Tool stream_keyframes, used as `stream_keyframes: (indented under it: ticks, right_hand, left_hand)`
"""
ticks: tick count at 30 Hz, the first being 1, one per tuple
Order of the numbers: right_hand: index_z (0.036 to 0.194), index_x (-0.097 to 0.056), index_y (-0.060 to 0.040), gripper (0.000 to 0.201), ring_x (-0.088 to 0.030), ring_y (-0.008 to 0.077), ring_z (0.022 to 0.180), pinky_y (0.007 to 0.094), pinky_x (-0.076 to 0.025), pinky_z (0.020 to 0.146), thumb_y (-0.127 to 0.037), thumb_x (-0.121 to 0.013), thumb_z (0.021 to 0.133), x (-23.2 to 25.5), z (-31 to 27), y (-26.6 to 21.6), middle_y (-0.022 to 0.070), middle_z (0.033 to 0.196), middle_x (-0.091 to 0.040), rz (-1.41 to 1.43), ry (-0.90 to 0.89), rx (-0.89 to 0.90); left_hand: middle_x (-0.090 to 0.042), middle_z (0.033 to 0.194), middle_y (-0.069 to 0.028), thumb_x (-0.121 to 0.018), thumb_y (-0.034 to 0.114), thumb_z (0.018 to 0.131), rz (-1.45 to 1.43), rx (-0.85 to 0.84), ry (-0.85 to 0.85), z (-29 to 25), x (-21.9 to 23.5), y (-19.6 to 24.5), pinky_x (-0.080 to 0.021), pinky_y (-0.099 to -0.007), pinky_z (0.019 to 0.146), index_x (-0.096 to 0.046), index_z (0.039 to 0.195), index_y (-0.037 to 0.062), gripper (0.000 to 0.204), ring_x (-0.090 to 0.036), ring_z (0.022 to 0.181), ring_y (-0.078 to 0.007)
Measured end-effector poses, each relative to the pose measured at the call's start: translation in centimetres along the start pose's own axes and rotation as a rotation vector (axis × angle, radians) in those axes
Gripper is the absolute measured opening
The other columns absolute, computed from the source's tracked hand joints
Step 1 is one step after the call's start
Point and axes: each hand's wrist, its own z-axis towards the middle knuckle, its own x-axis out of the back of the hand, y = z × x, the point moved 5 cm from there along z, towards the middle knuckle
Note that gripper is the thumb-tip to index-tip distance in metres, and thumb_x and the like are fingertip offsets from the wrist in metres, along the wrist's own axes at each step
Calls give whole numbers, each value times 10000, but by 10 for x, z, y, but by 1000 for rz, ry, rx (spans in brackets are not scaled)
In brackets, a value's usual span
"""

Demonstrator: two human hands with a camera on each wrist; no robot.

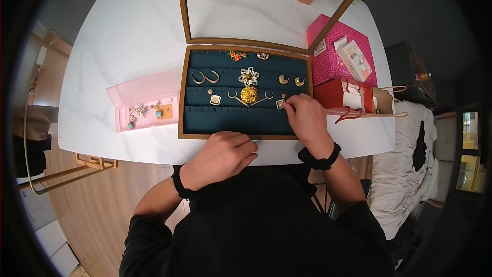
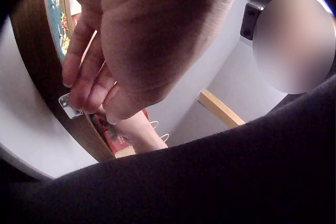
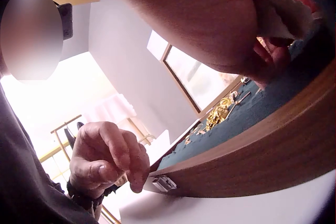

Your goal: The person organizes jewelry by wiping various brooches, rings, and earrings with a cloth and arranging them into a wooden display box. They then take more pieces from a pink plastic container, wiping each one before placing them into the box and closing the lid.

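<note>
A wooden jewelry display case (image 1: pixel 246 136) with a dark teal lining stands with its glass lid (image 1: pixel 185 10) raised. My right hand (image 1: pixel 307 119) is over the case's right side, thumb and fingertips pinching at a square drop earring (image 1: pixel 280 103). In the right wrist view a pale piece with a wavy edge (image 3: pixel 286 16) shows among the fingers. My left hand (image 1: pixel 224 155) lies at the front edge near the metal latch (image 2: pixel 70 106), its fingers loosely bent with nothing in them. A matching square earring (image 1: pixel 215 100) hangs left of a gold flower brooch (image 1: pixel 249 95).
Hoops (image 1: pixel 211 76), a white flower brooch (image 1: pixel 249 76) and small gold earrings (image 1: pixel 299 81) fill the upper rows. An open pink box (image 1: pixel 123 124) with jewelry sits left. On the right are a pink patterned box (image 1: pixel 320 69), a small white box (image 1: pixel 355 60) and a red bag (image 1: pixel 328 95).
</note>
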Motion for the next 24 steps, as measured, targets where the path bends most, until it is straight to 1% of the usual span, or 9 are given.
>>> stream_keyframes:
  ticks: [6,9,16,17,19,20,21,23,24]
  right_hand:
    - [969,-806,-48,113,-740,369,861,471,-587,763,-161,-801,958,-1,-1,-2,132,929,-749,10,-9,20]
    - [994,-806,-59,122,-746,364,879,462,-612,778,-175,-771,979,1,-1,-4,128,953,-742,-1,-41,29]
    - [999,-790,-65,114,-735,361,856,461,-602,761,-175,-764,989,7,-7,-2,119,944,-718,23,10,19]
    - [1000,-784,-67,109,-731,359,848,461,-599,753,-174,-764,990,8,-8,-3,114,941,-710,34,18,33]
    - [1001,-779,-68,102,-728,355,842,459,-595,746,-169,-765,989,9,-10,-3,109,938,-705,62,36,47]
    - [1001,-773,-70,96,-725,352,836,458,-592,740,-164,-766,988,10,-11,-3,104,935,-700,78,54,60]
    - [1001,-773,-70,96,-725,352,836,458,-592,740,-164,-766,988,10,-12,-1,104,935,-700,89,56,60]
    - [1002,-771,-71,92,-723,346,829,453,-588,731,-161,-770,987,10,-13,0,98,937,-696,96,62,73]
    - [1002,-771,-71,92,-723,346,829,453,-588,731,-161,-770,987,10,-13,0,98,937,-696,111,62,79]
  left_hand:
    - [-713,891,-95,-833,110,892,5,-10,5,0,0,1,-598,-424,751,-717,930,38,141,-727,829,-320]
    - [-713,891,-95,-832,112,895,6,-11,8,0,0,1,-598,-424,751,-717,928,40,140,-727,829,-319]
    - [-718,888,-99,-838,87,884,19,6,23,0,4,1,-601,-423,741,-719,916,33,135,-731,833,-322]
    - [-718,888,-99,-838,87,884,27,9,17,0,7,-2,-601,-423,741,-719,916,33,135,-731,833,-322]
    - [-721,890,-100,-846,61,868,103,20,145,-1,25,-12,-603,-429,742,-723,924,27,139,-731,834,-326]
    - [-725,895,-105,-854,51,858,156,62,186,-1,37,-19,-604,-433,749,-731,939,25,149,-731,836,-334]
    - [-725,895,-105,-854,51,858,165,64,179,0,47,-24,-604,-433,749,-731,939,25,149,-731,836,-334]
    - [-718,892,-104,-855,47,847,334,220,222,0,68,-40,-601,-434,747,-740,960,32,162,-729,850,-338]
    - [-718,892,-104,-855,47,847,348,228,217,1,72,-46,-601,-434,747,-740,960,32,162,-729,850,-338]
